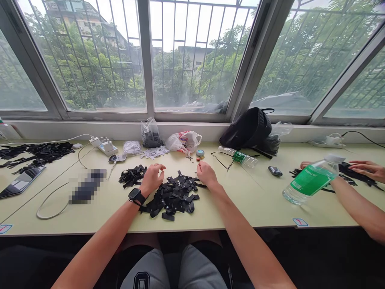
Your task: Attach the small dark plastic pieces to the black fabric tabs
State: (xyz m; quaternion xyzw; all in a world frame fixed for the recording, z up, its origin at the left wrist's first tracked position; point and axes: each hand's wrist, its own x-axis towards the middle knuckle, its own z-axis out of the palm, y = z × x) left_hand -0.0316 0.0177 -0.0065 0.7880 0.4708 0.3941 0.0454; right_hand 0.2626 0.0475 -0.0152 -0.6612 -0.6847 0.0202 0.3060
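Observation:
My left hand (152, 178), with a black watch (136, 195) on its wrist, hovers at the left edge of a heap of short black strap pieces (174, 196). Its thumb and forefinger are apart, with nothing visible between them. On the heap's far right side is my right hand (207, 175), its fingers curled together; whatever they pinch is too small to make out. A smaller pile of black strap pieces (132, 176) lies left of my left hand. Beyond my right fingertips sit a small round tin (200, 153) and tiny dark bits.
White plastic bag (184, 142), bag of black pieces (151, 134) and black backpack (248, 130) line the window side. Glasses (224, 160) and a lying bottle (239, 156) are to the right. Farther right, another person's hands (368, 170) work behind a standing bottle (313, 178). A cable (45, 216) loops left.

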